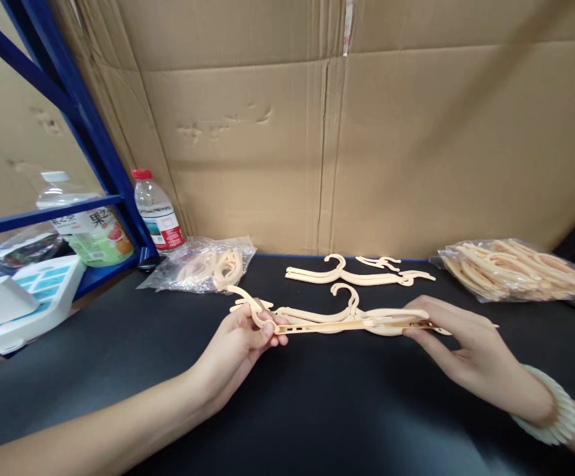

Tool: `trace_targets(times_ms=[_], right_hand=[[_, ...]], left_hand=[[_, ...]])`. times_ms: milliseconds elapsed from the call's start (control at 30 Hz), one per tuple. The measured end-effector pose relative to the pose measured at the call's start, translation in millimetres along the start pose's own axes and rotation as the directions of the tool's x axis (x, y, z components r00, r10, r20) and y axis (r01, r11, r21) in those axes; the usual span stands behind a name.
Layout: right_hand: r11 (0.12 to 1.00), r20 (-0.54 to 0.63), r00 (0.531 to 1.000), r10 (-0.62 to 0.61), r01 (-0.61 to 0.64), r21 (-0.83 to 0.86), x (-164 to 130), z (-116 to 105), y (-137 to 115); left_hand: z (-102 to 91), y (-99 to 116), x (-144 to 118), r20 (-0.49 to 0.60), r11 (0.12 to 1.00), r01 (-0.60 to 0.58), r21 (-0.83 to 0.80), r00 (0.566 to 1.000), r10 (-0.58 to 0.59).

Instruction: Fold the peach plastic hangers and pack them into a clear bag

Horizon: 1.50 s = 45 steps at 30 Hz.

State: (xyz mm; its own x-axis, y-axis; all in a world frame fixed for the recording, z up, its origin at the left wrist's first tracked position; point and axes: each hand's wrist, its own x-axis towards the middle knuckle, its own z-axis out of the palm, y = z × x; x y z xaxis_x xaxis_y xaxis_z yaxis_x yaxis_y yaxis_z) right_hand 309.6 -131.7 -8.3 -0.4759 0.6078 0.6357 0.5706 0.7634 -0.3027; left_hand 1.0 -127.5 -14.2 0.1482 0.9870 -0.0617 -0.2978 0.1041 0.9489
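Between my two hands a beige plastic clothes hanger (334, 325) is held up edge-on above the black table. My left hand (245, 334) pinches its left end, where a curved piece sticks up past the fingers. My right hand (459, 340) grips the other end, with a bracelet (548, 406) on the wrist. Just behind it lies another beige hanger (312, 313) with its hook pointing up, partly hidden by the held one. Farther back rests one more hanger (367, 279), with small loose beige pieces (379, 262) beside it.
A clear bag of beige parts (213, 268) lies at the back left, and a fuller bag of hanger parts (515, 270) at the back right. Bottles (158, 215) and a blue metal frame (82, 132) stand left, near a white-and-blue tray (44, 291). Cardboard (248, 145) walls the back.
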Motion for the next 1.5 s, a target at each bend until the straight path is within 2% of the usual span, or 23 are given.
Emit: trace_targets(times_ms=[167,367,600,800,900,967,1033,1067,1100,1133,1167,1200,1233,1267,1300,1367,1500], right_hand=[[1.0,-0.004,1.0,0.001,-0.001,-0.013,-2.2,1.7,-3.5],[0.997,-0.018,0.998,0.064,-0.065,-0.041,-7.6,5.0,-5.7],[0.973,-0.009,0.974,0.228,-0.228,-0.041,-7.1,3.6,-1.0],[0.934,-0.027,0.934,0.355,-0.353,0.062,-4.3,-0.3,0.6],[0.907,0.019,0.913,0.407,-0.407,0.113,-1.9,-5.4,3.2],[0.885,0.073,0.901,0.427,-0.434,0.168,0.3,-10.3,6.7],[0.868,0.105,0.894,0.436,-0.449,0.213,2.6,-15.4,10.8],[0.864,0.112,0.892,0.438,-0.452,0.223,3.5,-17.7,12.7],[0.861,0.124,0.889,0.44,-0.457,0.221,4.3,-19.5,14.3],[0.862,0.144,0.886,0.44,-0.462,0.209,4.7,-20.8,15.4],[0.865,0.171,0.883,0.436,-0.464,0.192,4.9,-21.6,16.0],[0.868,0.203,0.878,0.433,-0.467,0.169,4.8,-21.7,16.1],[0.871,0.238,0.871,0.43,-0.469,0.143,4.6,-21.3,15.6],[0.875,0.272,0.863,0.426,-0.47,0.12,4.3,-20.5,14.7],[0.877,0.306,0.853,0.423,-0.47,0.098,4.1,-19.6,13.4],[0.88,0.367,0.83,0.421,-0.471,0.057,4.1,-17.9,10.3],[0.88,0.441,0.786,0.433,-0.474,-0.017,6.0,-18.2,5.9]], left_hand=[[2.9,2.1,0.2,-0.031,1.0,-0.021,0.018,0.999,0.022],[2.4,0.1,2.0,-0.054,0.998,-0.056,-0.012,0.997,0.055],[5.7,-0.3,0.3,-0.051,0.998,-0.043,-0.055,0.998,0.04],[8.6,1.9,-2.0,-0.023,0.999,-0.025,-0.041,0.999,0.024],[8.8,-0.4,-3.8,0.007,1.0,0.002,0.028,1.0,-0.002],[10.8,-2.5,-8.6,0.089,0.984,0.007,0.176,0.996,-0.023],[14.7,-3.1,-17.2,0.233,0.916,-0.091,0.39,0.972,-0.003],[17.2,-2.3,-22.5,0.335,0.851,-0.2,0.485,0.942,0.03],[19.9,-0.6,-28.0,0.456,0.76,-0.346,0.55,0.887,0.073],[22.3,1.8,-33.3,0.59,0.648,-0.5,0.574,0.801,0.095],[24.4,4.5,-37.9,0.72,0.538,-0.651,0.536,0.685,0.111],[25.8,7.2,-41.3,0.801,0.419,-0.753,0.508,0.592,0.091],[26.5,9.5,-43.6,0.847,0.311,-0.816,0.488,0.528,0.056],[26.3,10.8,-44.5,0.87,0.217,-0.853,0.475,0.492,0.029],[25.2,11.0,-44.4,0.873,0.139,-0.866,0.481,0.487,0.011],[21.3,8.4,-42.1,0.856,0.037,-0.855,0.517,0.517,0.001],[14.3,-0.5,-36.9,0.789,-0.016,-0.789,0.615,0.615,-0.016]])
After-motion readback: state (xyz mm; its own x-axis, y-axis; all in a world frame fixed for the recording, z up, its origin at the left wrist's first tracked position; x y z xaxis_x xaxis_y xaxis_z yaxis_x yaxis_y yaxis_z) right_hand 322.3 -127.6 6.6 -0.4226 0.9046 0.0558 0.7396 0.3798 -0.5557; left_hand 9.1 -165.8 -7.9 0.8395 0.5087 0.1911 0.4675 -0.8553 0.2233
